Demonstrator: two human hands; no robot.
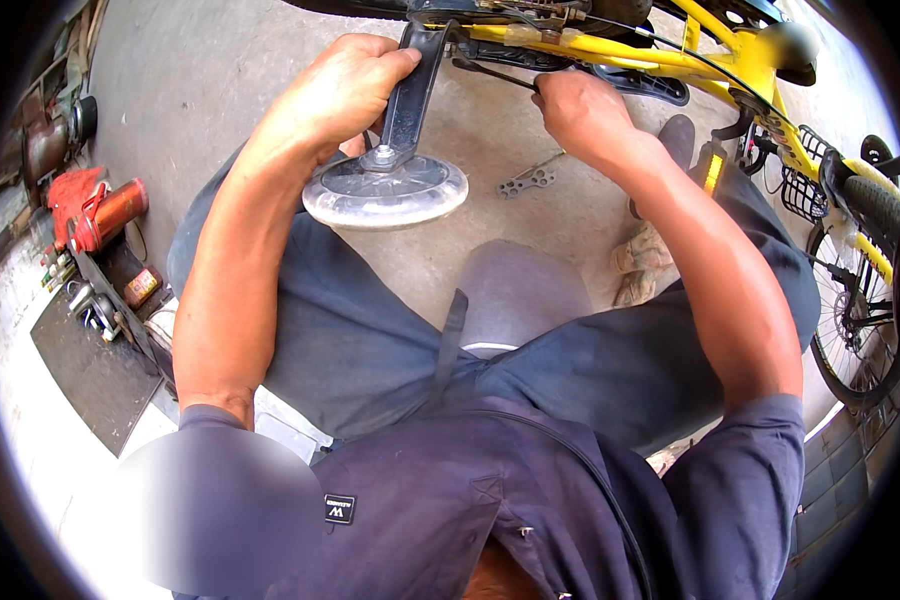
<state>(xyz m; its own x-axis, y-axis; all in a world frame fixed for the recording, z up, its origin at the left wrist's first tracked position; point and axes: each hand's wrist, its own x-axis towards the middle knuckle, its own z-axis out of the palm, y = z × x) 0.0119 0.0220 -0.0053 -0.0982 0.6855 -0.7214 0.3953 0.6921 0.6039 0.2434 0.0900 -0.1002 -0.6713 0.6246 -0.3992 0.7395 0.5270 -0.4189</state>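
My left hand (345,90) grips the training-wheel bracket (410,90) steady, so my right hand (580,110), closed on a thin tool (492,72), reaches the yellow bicycle (620,50).

Red canister (110,214) at left — flat metal wrench (530,180) on concrete floor (200,80)

Item count, head view

Counted: two hands, left hand (345,85) and right hand (580,110); one yellow bicycle (670,55); one clear training wheel (385,190) on one black bracket arm (415,80); one screwdriver-like tool (495,72); one perforated metal plate (530,180) on the floor; one red canister (110,212); one wire basket (802,185); one spoked bicycle wheel (860,330).
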